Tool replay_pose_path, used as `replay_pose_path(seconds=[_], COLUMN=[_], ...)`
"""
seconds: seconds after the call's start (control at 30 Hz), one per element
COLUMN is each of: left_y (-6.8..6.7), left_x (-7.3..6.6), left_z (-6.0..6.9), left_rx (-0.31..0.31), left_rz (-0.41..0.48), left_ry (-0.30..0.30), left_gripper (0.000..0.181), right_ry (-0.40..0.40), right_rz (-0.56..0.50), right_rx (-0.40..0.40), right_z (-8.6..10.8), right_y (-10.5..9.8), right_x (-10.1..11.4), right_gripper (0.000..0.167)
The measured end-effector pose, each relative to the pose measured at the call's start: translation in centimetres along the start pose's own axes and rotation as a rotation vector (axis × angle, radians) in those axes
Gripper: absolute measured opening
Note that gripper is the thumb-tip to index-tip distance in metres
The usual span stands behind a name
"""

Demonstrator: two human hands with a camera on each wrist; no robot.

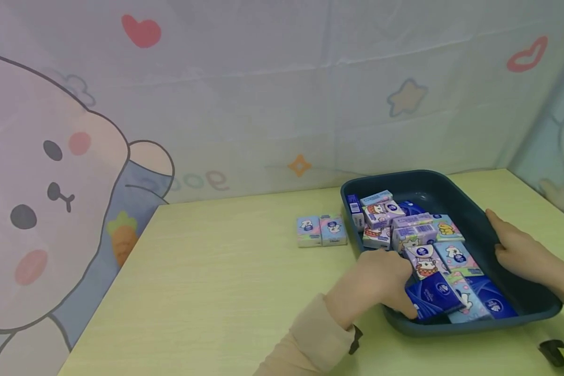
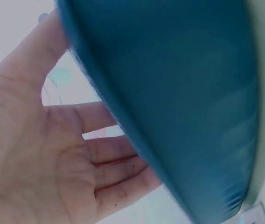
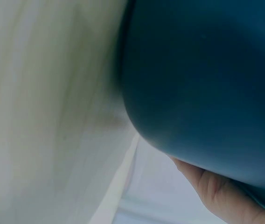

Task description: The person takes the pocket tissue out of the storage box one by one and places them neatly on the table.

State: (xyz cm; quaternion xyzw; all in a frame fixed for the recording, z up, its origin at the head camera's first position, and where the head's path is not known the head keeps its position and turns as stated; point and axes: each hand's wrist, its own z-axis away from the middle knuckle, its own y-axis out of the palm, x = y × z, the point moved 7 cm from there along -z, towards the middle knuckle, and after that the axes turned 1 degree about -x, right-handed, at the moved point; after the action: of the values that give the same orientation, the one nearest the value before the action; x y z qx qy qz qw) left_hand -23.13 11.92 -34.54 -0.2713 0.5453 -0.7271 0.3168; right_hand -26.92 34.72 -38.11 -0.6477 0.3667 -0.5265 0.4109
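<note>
Your right hand (image 1: 526, 255) is gripping the tray (image 1: 474, 224) near the right edge of the table (image 1: 225, 271). Your left hand (image 1: 378, 284) is reaching among tissue packs (image 1: 425, 261) inside, its hold unclear; pinch gently while bracing the tray.

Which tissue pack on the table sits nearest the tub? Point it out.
The right pack of the pair in the head view, beside the tub; its neighbour lies farther left, away from the rim.
</note>
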Motion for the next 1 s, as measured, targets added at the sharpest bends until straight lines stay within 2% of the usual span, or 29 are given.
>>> replay_pose_path(seconds=[0.17, 0.47, 0.67, 0.8, 1.0], left_y=[-1.1, -2.0, -2.2, -2.5, -3.1], left_x=[1.0, 3.0, 4.3, 6.1, 10.2], left_z=[0.9, 2.0, 2.1, 2.2, 2.7], left_rx=[-0.013, -0.007, -0.018, -0.056, -0.186], left_rz=[0.040, 0.175, 0.192, 0.245, 0.382], left_ry=[0.034, 0.068, 0.091, 0.083, 0.051], left_gripper=[0.056, 0.057, 0.076, 0.076, 0.072], right_ry=[0.007, 0.012, 0.008, 0.008, 0.019], right_rz=[-0.014, -0.019, -0.016, -0.002, 0.008], right_rx=[0.005, 0.007, 0.001, -0.002, 0.001], right_z=[0.1, 0.1, 0.1, 0.0, 0.0], right_y=[0.0, 0.1, 0.0, 0.0, 0.2], right_x=[0.1, 0.1, 0.2, 0.1, -0.4], right_gripper=[0.073, 0.072, 0.072, 0.073, 0.074])
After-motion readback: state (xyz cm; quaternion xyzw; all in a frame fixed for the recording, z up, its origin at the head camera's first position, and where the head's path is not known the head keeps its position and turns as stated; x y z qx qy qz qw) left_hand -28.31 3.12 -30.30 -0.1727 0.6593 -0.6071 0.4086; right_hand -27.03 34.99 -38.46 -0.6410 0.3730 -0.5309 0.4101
